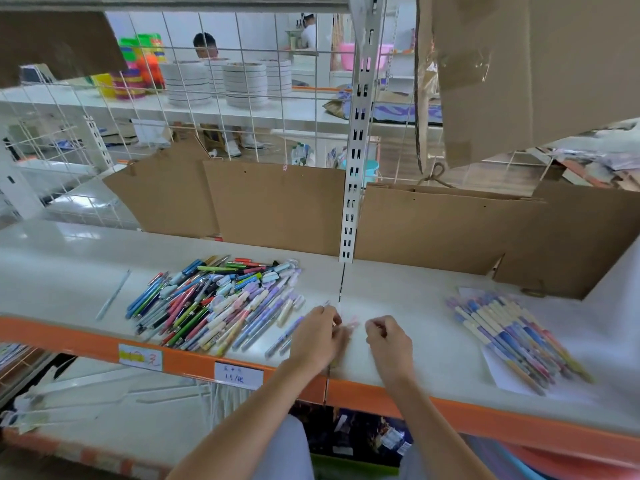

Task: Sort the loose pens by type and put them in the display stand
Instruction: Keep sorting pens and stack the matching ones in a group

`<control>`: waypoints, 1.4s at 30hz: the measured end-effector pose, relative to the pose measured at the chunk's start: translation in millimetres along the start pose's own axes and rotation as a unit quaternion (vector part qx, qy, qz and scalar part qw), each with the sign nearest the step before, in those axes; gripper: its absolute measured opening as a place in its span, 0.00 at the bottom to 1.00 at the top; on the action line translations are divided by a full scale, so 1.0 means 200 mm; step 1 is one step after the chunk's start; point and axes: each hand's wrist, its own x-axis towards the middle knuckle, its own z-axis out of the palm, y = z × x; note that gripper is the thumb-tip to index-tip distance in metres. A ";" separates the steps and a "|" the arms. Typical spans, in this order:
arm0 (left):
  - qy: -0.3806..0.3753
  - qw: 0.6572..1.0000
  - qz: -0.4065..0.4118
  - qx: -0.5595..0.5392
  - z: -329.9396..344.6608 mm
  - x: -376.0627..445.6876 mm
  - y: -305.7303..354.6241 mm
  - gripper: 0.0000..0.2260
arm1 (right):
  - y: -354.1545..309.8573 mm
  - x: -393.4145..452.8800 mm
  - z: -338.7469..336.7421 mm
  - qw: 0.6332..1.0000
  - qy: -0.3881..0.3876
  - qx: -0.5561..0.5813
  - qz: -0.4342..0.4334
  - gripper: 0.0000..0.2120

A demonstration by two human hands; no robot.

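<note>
A shelf (415, 306) carries everything. On its left half lies a pile of pens (214, 303), with a single pen (112, 296) apart to the left of the pile. On the right half a row of pens (516, 337) lies on a sheet of paper (498, 372). Between pile and row, near the front edge, are the left hand (320, 336) and right hand (388, 341), side by side. Cardboard (277, 206) stands along the back of the shelf, with an upright rail (356, 140) before it at mid-shelf. Two labels (239, 375) sit on the front edge below the pile.

Two pen heaps (214, 303) — two hands (318, 337)
</note>
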 end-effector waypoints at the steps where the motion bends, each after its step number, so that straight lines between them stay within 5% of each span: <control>1: 0.001 1.000 0.010 0.004 0.01 0.00 0.00 0.11 | 0.00 0.01 0.00 1.000 -0.006 -0.023 0.000 0.08; 8: -0.001 1.000 0.013 -0.023 0.03 -0.06 -0.06 0.10 | -0.04 0.05 0.07 0.955 -0.048 -0.288 -0.043 0.23; 11: -0.018 0.999 -0.009 -0.048 0.00 -0.08 -0.10 0.11 | -0.09 0.06 0.07 0.946 -0.087 -0.313 -0.021 0.18; 15: -0.013 0.999 0.014 -0.034 -0.01 -0.12 -0.13 0.11 | -0.12 0.09 0.00 0.963 -0.118 -0.240 0.033 0.15; 19: 0.002 0.999 0.038 -0.030 -0.02 -0.14 -0.14 0.11 | -0.13 0.10 -0.08 0.991 -0.098 -0.006 0.095 0.15; 30: -0.013 0.977 0.058 -0.204 -0.14 -0.17 -0.07 0.06 | -0.22 0.06 -0.28 0.950 -0.108 0.289 0.048 0.06; 42: -0.026 0.974 0.033 -0.222 -0.21 -0.19 -0.05 0.04 | -0.24 -0.02 -0.26 0.971 -0.093 0.220 -0.010 0.04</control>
